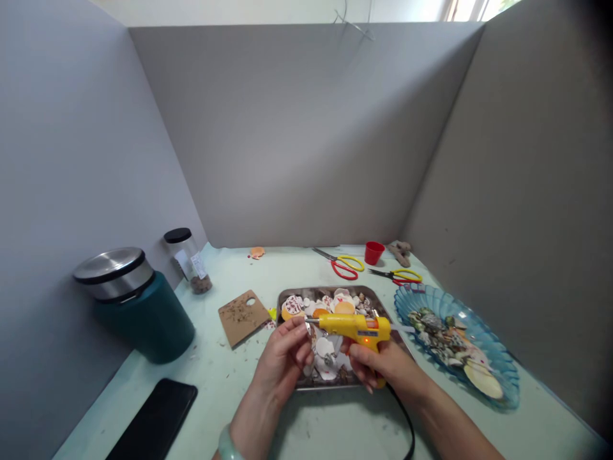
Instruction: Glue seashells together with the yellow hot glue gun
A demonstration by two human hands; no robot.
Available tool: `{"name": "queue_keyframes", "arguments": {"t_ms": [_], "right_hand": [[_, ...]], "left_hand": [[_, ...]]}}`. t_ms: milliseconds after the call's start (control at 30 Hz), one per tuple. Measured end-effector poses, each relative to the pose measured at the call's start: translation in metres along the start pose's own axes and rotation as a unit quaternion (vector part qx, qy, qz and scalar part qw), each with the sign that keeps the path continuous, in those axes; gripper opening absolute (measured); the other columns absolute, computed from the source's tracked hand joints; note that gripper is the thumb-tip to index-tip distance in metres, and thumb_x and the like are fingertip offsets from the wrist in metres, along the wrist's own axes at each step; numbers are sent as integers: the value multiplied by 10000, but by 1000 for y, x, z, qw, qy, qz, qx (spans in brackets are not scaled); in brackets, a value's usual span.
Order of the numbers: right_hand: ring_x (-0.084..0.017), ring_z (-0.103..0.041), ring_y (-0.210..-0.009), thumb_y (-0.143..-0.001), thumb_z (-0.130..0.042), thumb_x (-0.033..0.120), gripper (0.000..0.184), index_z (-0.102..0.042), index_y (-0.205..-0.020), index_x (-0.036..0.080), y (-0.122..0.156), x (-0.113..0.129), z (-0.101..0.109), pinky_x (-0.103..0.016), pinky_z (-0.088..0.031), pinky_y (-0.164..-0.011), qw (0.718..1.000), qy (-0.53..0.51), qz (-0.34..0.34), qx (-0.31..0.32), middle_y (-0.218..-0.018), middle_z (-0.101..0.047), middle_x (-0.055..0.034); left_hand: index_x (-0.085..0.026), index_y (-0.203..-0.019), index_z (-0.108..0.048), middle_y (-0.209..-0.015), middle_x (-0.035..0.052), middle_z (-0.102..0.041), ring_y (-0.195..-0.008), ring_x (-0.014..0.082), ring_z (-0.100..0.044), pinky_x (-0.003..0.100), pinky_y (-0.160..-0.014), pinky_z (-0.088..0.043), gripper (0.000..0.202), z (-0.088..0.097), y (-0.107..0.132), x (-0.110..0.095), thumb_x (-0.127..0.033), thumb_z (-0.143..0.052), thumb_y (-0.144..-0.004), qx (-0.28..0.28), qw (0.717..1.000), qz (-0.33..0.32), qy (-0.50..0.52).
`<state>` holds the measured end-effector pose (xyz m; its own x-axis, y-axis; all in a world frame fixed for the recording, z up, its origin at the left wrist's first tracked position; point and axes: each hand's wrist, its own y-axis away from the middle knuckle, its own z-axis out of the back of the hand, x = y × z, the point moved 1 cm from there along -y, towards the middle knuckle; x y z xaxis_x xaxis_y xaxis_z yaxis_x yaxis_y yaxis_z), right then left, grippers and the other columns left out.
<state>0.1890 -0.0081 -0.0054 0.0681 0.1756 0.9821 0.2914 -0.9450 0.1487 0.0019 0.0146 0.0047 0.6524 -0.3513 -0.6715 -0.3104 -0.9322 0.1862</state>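
A yellow hot glue gun [352,324] is gripped in my right hand [376,363], its nozzle pointing left and a small orange light glowing on its body. A pale glue stick [403,328] sticks out of its back end. At the nozzle tip, my left hand [286,351] pinches with thumb and fingertips; a small whitish piece seems to be between them, too small to name. Below both hands lies a metal tray [301,291] holding shells and pale discs, partly hidden by my hands and the gun.
On the right is a blue scalloped dish [508,383] of shells. Behind the tray lie two pairs of scissors [345,263] [396,275] and a red cup [374,253]. Leftward are a brown board [242,319], a jar [194,265], a teal flask [148,319] and a black phone [152,421]. Grey panels enclose the table.
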Motion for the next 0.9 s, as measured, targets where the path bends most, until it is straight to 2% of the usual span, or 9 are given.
{"name": "queue_keyframes", "arguments": {"t_ms": [367,567,900], "right_hand": [[-47,-381,-345,-728,-689,529,411,-580,-821,144,1,0,0,-179,-360,-370,1000,3,-5,8,-468,-529,69],[-43,-384,-341,-730,-700,530,425,-582,-851,140,-2,-4,3,-179,-388,-359,999,-39,11,17,-474,-529,66],[-37,-394,-349,-739,-708,515,409,-588,-858,143,-3,-5,3,-169,-396,-363,999,-44,19,13,-481,-533,68]], "left_hand": [[-141,-822,-561,-531,-106,-423,-369,-4,-260,163,-409,-291,318,0,1,-2,-214,-798,-621,1,1000,0,18],[-118,-777,-579,-557,-71,-503,-352,-9,-268,164,-383,-285,261,1,0,0,-218,-780,-644,27,1000,14,-1],[-127,-762,-579,-549,-69,-496,-353,-5,-285,166,-391,-300,240,1,0,0,-208,-776,-653,30,999,4,10]]}}
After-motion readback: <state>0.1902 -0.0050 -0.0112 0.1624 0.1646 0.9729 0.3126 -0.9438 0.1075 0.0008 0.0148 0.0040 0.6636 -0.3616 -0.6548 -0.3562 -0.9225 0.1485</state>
